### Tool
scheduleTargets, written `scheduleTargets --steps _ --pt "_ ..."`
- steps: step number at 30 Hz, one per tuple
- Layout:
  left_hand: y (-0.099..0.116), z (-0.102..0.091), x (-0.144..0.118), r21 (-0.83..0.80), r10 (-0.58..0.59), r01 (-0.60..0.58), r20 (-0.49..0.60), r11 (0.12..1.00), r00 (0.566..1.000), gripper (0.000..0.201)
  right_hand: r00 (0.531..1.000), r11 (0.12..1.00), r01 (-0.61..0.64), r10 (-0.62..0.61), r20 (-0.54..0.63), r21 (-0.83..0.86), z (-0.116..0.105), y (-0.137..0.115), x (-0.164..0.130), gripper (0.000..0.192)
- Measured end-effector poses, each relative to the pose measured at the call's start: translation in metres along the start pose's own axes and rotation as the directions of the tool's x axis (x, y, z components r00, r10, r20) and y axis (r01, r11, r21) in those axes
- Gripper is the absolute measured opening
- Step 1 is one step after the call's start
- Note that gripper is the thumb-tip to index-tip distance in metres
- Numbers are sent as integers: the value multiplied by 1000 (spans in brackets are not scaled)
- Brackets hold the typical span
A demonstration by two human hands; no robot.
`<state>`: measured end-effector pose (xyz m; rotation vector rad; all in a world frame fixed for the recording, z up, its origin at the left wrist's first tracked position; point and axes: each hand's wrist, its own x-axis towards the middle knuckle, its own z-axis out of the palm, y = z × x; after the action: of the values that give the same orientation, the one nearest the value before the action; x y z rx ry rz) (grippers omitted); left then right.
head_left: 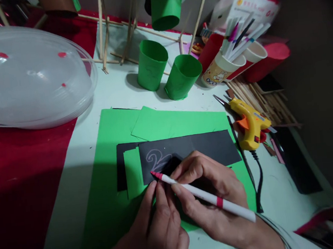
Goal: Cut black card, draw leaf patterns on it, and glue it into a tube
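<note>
A white felt-tip marker [205, 195] with a red tip and band is held in my right hand [214, 186], between thumb and fingers. Its tip touches a black paper strip [204, 148], just under a pale curly drawn shape [155, 160]. My left hand [160, 224] is closed at the strip's lower left edge, with thumb and fingertips together on it; how far they grip beneath is hidden. Beneath the strip lie a smaller green paper piece [132, 171], another black piece [120, 157] and a large green sheet [101, 210].
Two green paper cups [152, 64] [183, 77] stand behind the sheets. At right are a yellow glue gun [249, 123], its cord, wooden sticks [254, 95] and a pen cup [220, 71]. Clear plastic lids [31, 79] lie left, over red cloth [21, 187]. A stick frame [129, 25] rises behind.
</note>
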<state>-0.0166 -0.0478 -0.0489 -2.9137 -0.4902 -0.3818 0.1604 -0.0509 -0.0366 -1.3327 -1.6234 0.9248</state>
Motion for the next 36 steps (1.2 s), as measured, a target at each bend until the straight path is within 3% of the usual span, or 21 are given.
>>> scheduleTargets --steps 12,22,26,30,36 --pt "3 4 -1 -17 -49 48 -52 999 997 31 999 999 -20 22 41 -36 -1 4 0 16" --pt "2 3 -1 -25 -46 45 -50 999 998 33 999 999 -32 32 0 13 1 4 4 14" --pt "3 3 -1 -8 -37 37 -49 999 998 32 986 993 -52 68 -151 107 0 3 11 11" --pt "1 3 -2 7 -19 20 -45 1000 999 30 916 960 -131 213 -339 248 -8 11 19 10" --pt "-1 3 -4 39 2 1 -74 999 997 27 889 830 -99 321 -326 549 -19 22 30 16"
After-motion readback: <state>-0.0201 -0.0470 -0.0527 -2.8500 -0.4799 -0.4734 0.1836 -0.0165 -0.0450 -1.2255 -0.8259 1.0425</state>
